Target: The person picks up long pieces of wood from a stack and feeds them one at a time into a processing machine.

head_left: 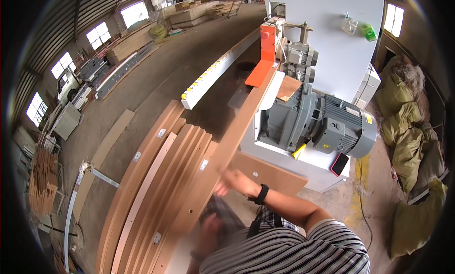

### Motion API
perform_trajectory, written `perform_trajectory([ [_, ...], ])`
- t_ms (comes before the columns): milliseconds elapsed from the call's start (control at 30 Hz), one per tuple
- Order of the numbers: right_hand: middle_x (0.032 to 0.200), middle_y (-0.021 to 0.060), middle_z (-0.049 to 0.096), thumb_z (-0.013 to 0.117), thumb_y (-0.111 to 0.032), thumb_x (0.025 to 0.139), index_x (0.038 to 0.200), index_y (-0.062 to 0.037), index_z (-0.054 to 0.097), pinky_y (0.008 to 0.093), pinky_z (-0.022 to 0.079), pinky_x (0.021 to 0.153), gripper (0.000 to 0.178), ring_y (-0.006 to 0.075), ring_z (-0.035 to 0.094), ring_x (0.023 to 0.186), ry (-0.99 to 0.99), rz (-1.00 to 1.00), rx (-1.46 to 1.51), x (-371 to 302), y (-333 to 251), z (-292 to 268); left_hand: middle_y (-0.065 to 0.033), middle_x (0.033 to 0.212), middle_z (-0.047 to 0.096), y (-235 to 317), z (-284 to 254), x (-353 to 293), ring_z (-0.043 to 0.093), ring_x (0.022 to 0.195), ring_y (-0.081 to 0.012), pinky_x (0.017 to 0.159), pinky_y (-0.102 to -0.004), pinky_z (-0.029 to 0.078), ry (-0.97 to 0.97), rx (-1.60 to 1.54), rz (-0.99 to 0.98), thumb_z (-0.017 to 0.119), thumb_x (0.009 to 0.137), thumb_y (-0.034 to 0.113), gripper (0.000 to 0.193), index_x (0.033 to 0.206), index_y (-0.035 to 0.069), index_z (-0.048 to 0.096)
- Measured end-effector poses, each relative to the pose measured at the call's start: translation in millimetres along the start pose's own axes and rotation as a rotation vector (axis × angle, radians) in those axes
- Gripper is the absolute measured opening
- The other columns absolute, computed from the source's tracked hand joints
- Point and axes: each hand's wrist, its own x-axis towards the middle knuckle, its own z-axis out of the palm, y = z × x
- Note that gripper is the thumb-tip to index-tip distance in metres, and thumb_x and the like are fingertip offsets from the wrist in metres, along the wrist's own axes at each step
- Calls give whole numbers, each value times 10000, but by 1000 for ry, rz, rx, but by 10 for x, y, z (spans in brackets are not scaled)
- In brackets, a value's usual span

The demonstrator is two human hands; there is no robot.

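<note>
Board [243, 125] slants from beside the stack [163, 188] up to the orange plate [259, 74]. Right hand [235, 181], blurred, is at its near edge; left hand [209, 230], blurrier, is by its lower part. Whether either hand grips it, I cannot tell. A motor [337, 125] and a phone [339, 164] are to its right.

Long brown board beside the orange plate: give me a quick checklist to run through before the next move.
1. Long brown board reaches the orange plate: ok.
2. Right hand clear of the orange plate: ok.
3. Right hand touching the board: cannot tell, the fingers are blurred.
4. Left hand grip: cannot tell, also blurred.
5. White ledge free of loose items: not ok, a phone lies there.
6. Grey motor stopped: cannot tell.
</note>
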Motion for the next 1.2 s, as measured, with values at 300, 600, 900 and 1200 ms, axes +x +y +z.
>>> perform_trajectory([
  [300,858,183,678,448,-478,951,963,67,640,316,547,674,577,233,662,731,-151,170,77,-10,122,175,-146,1165,587,148,-131,-48,587,1051,-234,935,-365,453,43,112,316,452,928,531,641,1252,-21,474],
  [600,767,113,676,487,-433,950,867,12,633,246,528,592,475,150,633,618,130,90,120,66,21,-74,-112,1253,564,11,-155,-83,559,1111,-230,963,-380,428,98,-439,200,453,884,609,715,1270,7,487],
  [900,779,108,672,416,-442,973,876,8,628,258,525,631,507,152,622,632,146,40,154,68,-20,-124,-120,1262,551,-9,-115,-71,557,1115,-230,953,-385,435,114,-573,276,394,915,595,700,1324,27,419],
  [1200,767,109,671,373,-481,973,856,17,640,260,519,632,577,154,621,640,163,101,129,118,-16,-203,-121,1259,550,-79,-134,-48,557,1117,-231,958,-387,430,128,-546,307,352,931,589,689,1317,23,419],
])
